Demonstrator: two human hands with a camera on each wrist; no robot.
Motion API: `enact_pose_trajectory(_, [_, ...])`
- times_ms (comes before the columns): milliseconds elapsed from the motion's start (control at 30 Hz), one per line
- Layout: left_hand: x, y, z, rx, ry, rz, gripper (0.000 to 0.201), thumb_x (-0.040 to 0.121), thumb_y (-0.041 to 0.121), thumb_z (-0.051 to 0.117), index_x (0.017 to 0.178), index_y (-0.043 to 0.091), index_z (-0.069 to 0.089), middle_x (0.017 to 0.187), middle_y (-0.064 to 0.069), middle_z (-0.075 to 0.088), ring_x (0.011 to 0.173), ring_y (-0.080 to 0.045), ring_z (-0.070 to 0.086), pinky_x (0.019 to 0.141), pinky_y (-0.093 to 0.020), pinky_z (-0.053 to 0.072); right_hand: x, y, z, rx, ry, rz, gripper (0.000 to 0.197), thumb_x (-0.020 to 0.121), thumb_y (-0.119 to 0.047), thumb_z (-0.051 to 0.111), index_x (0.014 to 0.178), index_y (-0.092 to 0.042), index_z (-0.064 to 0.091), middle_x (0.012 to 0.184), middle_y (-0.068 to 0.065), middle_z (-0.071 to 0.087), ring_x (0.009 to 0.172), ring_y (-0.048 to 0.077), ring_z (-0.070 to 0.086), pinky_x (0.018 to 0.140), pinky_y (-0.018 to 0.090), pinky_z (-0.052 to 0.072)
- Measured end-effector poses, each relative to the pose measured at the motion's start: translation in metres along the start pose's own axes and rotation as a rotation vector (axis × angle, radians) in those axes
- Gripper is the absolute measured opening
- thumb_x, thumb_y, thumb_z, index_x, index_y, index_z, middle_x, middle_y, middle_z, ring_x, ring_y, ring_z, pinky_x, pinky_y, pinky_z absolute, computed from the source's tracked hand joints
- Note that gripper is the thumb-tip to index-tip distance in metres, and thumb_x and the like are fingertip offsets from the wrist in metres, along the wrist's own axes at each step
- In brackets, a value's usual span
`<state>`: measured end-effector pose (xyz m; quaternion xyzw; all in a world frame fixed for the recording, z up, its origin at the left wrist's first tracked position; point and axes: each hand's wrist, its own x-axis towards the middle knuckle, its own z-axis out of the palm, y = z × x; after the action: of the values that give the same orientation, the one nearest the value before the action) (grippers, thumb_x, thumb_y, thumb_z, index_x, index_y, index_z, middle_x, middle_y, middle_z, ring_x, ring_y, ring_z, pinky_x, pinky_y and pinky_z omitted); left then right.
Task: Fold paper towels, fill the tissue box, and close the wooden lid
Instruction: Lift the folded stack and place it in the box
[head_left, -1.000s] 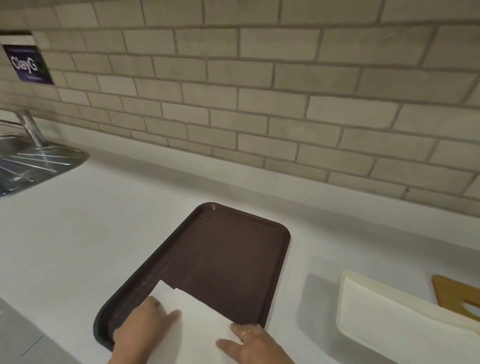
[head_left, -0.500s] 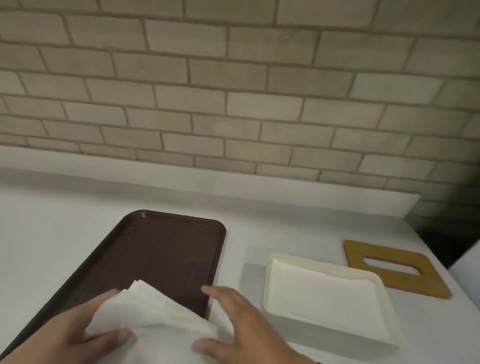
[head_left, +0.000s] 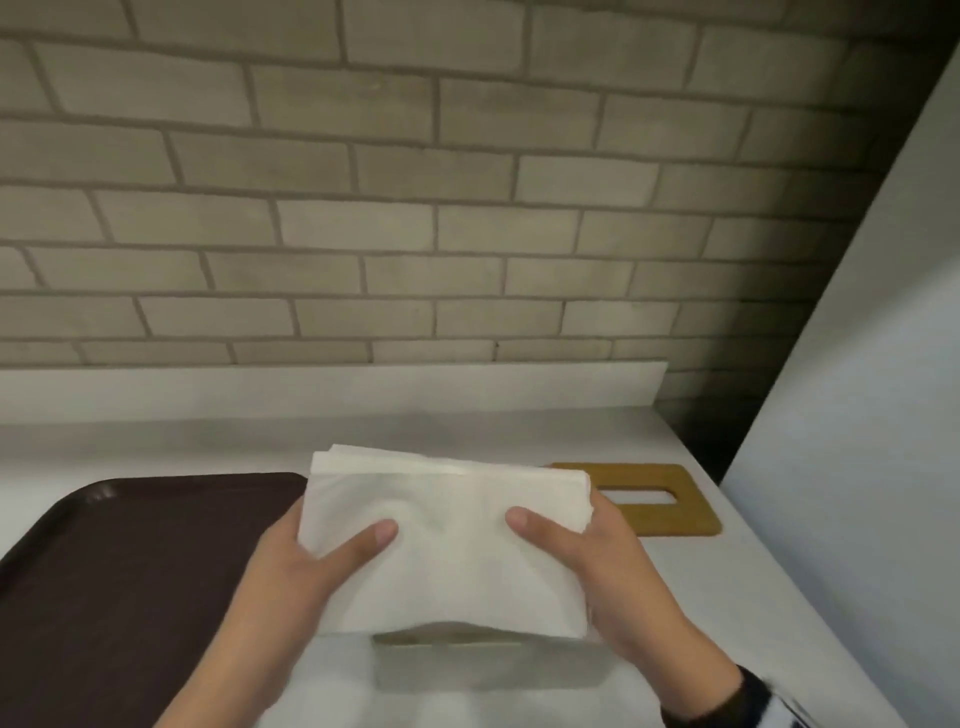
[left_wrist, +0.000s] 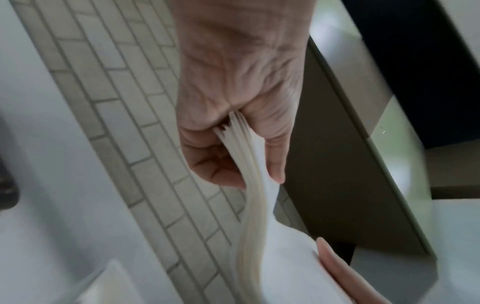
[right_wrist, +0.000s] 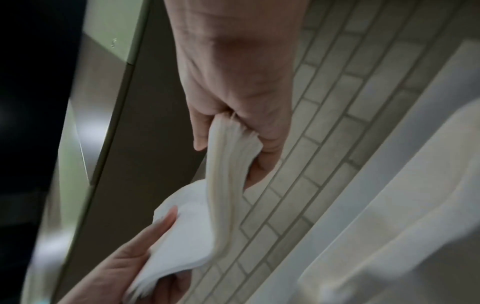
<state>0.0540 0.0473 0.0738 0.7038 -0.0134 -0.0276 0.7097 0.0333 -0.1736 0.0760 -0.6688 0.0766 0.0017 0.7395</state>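
Observation:
A thick stack of folded white paper towels (head_left: 447, 540) is held in the air between both hands. My left hand (head_left: 332, 551) grips its left end, thumb on top and fingers underneath. My right hand (head_left: 576, 540) grips the right end the same way. The wrist views show each hand (left_wrist: 246, 154) (right_wrist: 233, 144) pinching the layered edge of the stack (left_wrist: 254, 205) (right_wrist: 223, 174). The cream tissue box (head_left: 447, 636) sits right under the stack, only a strip of its near rim showing. The wooden lid (head_left: 675, 514), with its slot, lies flat on the counter behind my right hand.
A dark brown tray (head_left: 130, 571) lies on the white counter (head_left: 156, 441) to the left. A brick wall runs along the back. A tall white panel (head_left: 857, 415) stands close on the right, at the counter's end.
Both hands took the towel stack off the tray, lifted it and carried it right, over the tissue box. The view swung right.

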Motion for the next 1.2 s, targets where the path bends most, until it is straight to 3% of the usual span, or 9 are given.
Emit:
enact_pose_trajectory(200, [0.038, -0.036, 0.025, 0.386, 0.039, -0.046, 0.028, 0.080, 0.029, 0.074, 0.104, 0.021, 0.063, 0.096, 0.007, 0.071, 0.096, -0.015, 0.065, 0.082, -0.031, 0.048, 0.029, 0.011, -0.034, -0.244, 0.201, 0.087, 0.037, 0.080, -0.017, 0.073, 0.111, -0.018, 0.052, 0.104, 0.004, 0.064, 0.091, 0.020, 0.065, 0.080, 0.037, 0.056])
enact_pose_trajectory(333, [0.054, -0.059, 0.039, 0.818, 0.015, -0.116, 0.042, 0.090, 0.044, 0.058, 0.118, 0.013, 0.053, 0.104, 0.003, 0.064, 0.104, -0.021, 0.060, 0.079, -0.029, 0.044, 0.047, 0.031, -0.039, -0.541, 0.176, 0.164, 0.039, 0.086, -0.019, 0.067, 0.116, -0.021, 0.041, 0.109, 0.000, 0.055, 0.083, 0.009, 0.053, 0.056, 0.011, 0.041])
enact_pose_trajectory(433, [0.055, -0.061, 0.044, 0.968, 0.031, -0.069, 0.029, 0.095, 0.040, 0.050, 0.112, 0.017, 0.048, 0.086, 0.007, 0.058, 0.085, -0.019, 0.057, 0.075, -0.029, 0.047, 0.054, 0.042, -0.041, -0.730, 0.173, 0.178, 0.048, 0.088, -0.019, 0.063, 0.128, -0.019, 0.037, 0.118, 0.006, 0.054, 0.093, 0.013, 0.050, 0.063, 0.018, 0.040])
enact_pose_trajectory(533, [0.054, -0.059, 0.052, 1.139, 0.015, -0.052, 0.048, 0.097, 0.035, 0.048, 0.138, 0.014, 0.035, 0.112, -0.002, 0.065, 0.101, -0.019, 0.063, 0.078, -0.024, 0.046, 0.056, 0.044, -0.039, -0.833, 0.175, 0.175, 0.057, 0.090, -0.016, 0.061, 0.138, -0.018, 0.030, 0.126, 0.009, 0.055, 0.109, 0.021, 0.056, 0.076, 0.019, 0.039])
enact_pose_trajectory(600, [0.054, -0.060, 0.058, 1.209, 0.004, -0.059, 0.051, 0.097, 0.032, 0.049, 0.140, 0.013, 0.029, 0.115, -0.002, 0.065, 0.104, -0.018, 0.063, 0.077, -0.023, 0.046, 0.054, 0.042, -0.035, -0.915, 0.175, 0.152, 0.062, 0.092, -0.016, 0.058, 0.143, -0.017, 0.023, 0.128, 0.010, 0.055, 0.115, 0.021, 0.056, 0.078, 0.018, 0.041])
enact_pose_trajectory(733, [0.052, -0.057, 0.065, 1.236, 0.018, -0.082, 0.054, 0.096, 0.032, 0.049, 0.140, 0.011, 0.025, 0.111, -0.003, 0.066, 0.102, -0.018, 0.064, 0.073, -0.023, 0.045, 0.046, 0.034, -0.025, -1.089, 0.196, 0.091, 0.069, 0.094, -0.026, 0.054, 0.147, -0.016, 0.010, 0.114, 0.009, 0.063, 0.097, 0.018, 0.065, 0.074, 0.019, 0.051])
enact_pose_trajectory(867, [0.047, -0.049, 0.069, 1.286, 0.053, -0.042, 0.046, 0.097, 0.036, 0.044, 0.133, 0.012, 0.027, 0.087, 0.001, 0.061, 0.080, -0.018, 0.062, 0.057, -0.021, 0.038, 0.040, 0.028, -0.020, -1.303, 0.243, 0.083, 0.071, 0.097, -0.034, 0.045, 0.147, -0.011, 0.000, 0.108, 0.008, 0.065, 0.089, 0.016, 0.067, 0.073, 0.023, 0.056])
enact_pose_trajectory(1067, [0.055, -0.052, 0.071, 1.304, 0.015, -0.082, 0.039, 0.099, 0.025, 0.041, 0.134, 0.011, 0.028, 0.103, -0.001, 0.066, 0.092, -0.018, 0.065, 0.063, -0.023, 0.039, 0.034, 0.036, -0.012, -1.181, 0.159, 0.064, 0.040, 0.098, -0.008, 0.030, 0.138, -0.007, 0.026, 0.110, 0.016, 0.059, 0.097, 0.029, 0.059, 0.070, 0.026, 0.037])
enact_pose_trajectory(1200, [0.053, -0.053, 0.070, 1.356, -0.010, -0.099, 0.038, 0.098, 0.021, 0.042, 0.133, 0.012, 0.029, 0.097, 0.002, 0.060, 0.089, -0.017, 0.063, 0.062, -0.022, 0.038, 0.041, 0.036, -0.013, -1.400, 0.133, 0.147, 0.054, 0.096, -0.008, 0.041, 0.144, -0.007, 0.017, 0.111, 0.009, 0.062, 0.096, 0.020, 0.063, 0.068, 0.022, 0.044])
